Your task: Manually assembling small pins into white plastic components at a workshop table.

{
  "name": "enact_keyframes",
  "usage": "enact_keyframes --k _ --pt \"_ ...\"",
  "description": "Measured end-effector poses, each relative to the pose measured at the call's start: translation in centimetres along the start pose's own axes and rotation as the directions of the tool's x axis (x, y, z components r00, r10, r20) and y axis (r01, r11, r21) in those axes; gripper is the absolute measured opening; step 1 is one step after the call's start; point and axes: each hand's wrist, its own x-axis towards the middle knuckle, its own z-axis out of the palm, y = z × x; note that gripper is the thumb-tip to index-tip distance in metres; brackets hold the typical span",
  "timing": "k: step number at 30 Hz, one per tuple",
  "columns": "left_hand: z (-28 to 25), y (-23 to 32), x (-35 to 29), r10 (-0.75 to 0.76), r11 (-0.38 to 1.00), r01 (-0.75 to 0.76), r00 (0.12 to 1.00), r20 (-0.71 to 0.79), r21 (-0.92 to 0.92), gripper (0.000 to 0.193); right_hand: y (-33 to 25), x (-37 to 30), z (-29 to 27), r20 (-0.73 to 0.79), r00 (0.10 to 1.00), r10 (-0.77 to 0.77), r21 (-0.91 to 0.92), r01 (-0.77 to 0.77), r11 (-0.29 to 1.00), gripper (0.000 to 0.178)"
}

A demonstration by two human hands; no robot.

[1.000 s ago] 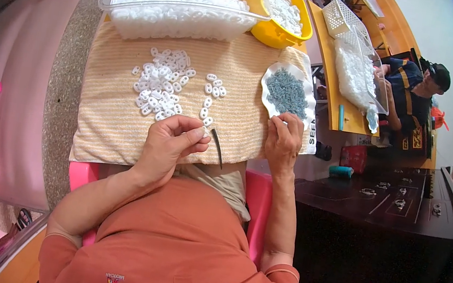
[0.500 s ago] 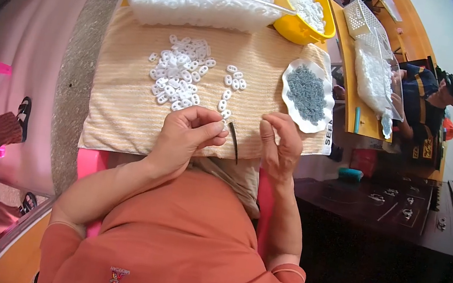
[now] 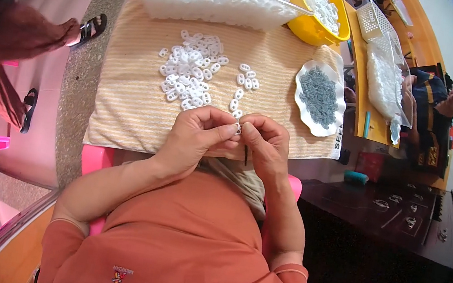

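Near the middle of the frame, the left hand (image 3: 198, 134) pinches a small white piece (image 3: 237, 129) between thumb and forefinger, while the right hand (image 3: 265, 147) has its thumb and forefinger pressed together against it — whether anything else sits between them I cannot tell. Meeting here, at the near edge of the cloth (image 3: 127, 103), probably keeps such a tiny thing steady and close. The pile of white pieces (image 3: 187, 71) sits left of centre and the plate (image 3: 317, 130) of grey bits (image 3: 320, 97) right, seemingly to suit each hand's reach; a short row of white pieces (image 3: 239, 94) stands between. The clear bin (image 3: 211, 10) and yellow bowl (image 3: 321, 35) bound the top — the widest sideways room lies between row and plate.
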Motion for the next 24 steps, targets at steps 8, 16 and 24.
enact_keyframes --k 8,16,24 --pt "-0.2 -0.18 0.15 -0.027 1.0 0.027 1.0 -0.002 -0.015 0.01 -0.17 -0.2 -0.04 0.046 0.995 0.09 0.111 -0.095 0.989 0.015" --pt "-0.19 -0.16 0.15 -0.033 0.999 0.033 0.999 0.001 -0.013 0.011 0.15 -0.24 -0.2 0.047 0.995 0.093 0.171 -0.099 0.98 0.015" --pt "-0.32 -0.31 0.21 -0.036 0.999 0.036 0.999 -0.002 -0.027 0.011 0.4 -0.24 -0.34 0.057 0.994 0.095 0.162 -0.103 0.981 0.014"
